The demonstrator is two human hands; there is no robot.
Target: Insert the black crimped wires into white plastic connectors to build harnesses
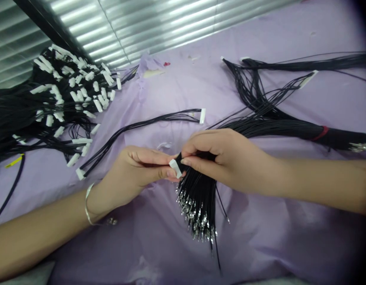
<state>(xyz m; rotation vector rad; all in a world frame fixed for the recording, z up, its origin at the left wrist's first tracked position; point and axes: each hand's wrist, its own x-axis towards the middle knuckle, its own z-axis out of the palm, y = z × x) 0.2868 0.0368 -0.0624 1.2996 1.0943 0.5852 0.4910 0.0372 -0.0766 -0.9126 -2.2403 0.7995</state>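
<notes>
Between thumb and fingers, my left hand (141, 168) pinches a small white connector housing (175, 168). My right hand (224, 158) is closed on black wires (197, 178) right beside the housing, its thumb and forefinger tips close to the housing's right side. From beneath the right hand, a bundle of these wires fans downward and ends in many shiny metal terminals (197, 215). Whether a single wire sits in the housing is hidden by my fingers. A finished-looking length of black wires with a white connector (202, 116) at its end lies just beyond my hands.
A large heap of black cables with white connectors (78, 95) lies at the left. On the right, a thick wire bundle (277, 126) is tied with a red band (321, 133). Purple cloth (183, 87) covers the table, with a slatted blind (159, 23) behind.
</notes>
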